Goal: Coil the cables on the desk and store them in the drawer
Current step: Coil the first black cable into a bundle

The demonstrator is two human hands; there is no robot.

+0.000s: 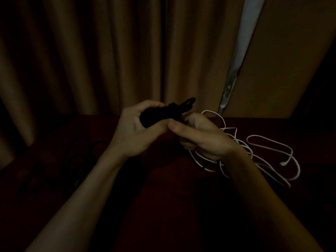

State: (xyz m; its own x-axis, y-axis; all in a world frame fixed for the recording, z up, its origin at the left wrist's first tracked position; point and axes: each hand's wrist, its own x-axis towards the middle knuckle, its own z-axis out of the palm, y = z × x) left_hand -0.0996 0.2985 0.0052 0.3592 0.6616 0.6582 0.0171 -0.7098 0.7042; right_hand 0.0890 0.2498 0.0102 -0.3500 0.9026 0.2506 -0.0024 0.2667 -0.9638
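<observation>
Nearest the camera, two bare forearms are reaching forward over a dark red tabletop [163,180], which is lying mostly in shadow.

The left hand [134,131] is turning palm-up, with its fingers and thumb curling round a black cable wound into a tight oblong bundle [161,114]. The right hand [201,140] is meeting it from the other side, knuckles toward the camera. Its fingers are curling in and its thumb tip is pressing against the bundle's lower right edge, so both hands are gripping the bundle above the tabletop. The bundle's long axis is running from the left palm up and to the right, away from the person. A small loop is sticking out at that far end, past the right hand's fingers. Its surface is too dark to read.

Under and to the right of the right hand and wrist, a thin white cable [269,155] is sprawling in loose uncoiled loops, with a small white plug [283,163] showing at one end. Whether it is touching the hand cannot be told. To the left of the left wrist, dim dark cables [81,151] are lying on the tabletop, barely visible.

Beyond both hands the tabletop's far edge is meeting long tan curtains [91,60]. A pale strip of light [243,42] is showing between them, up and to the right of the right hand.
</observation>
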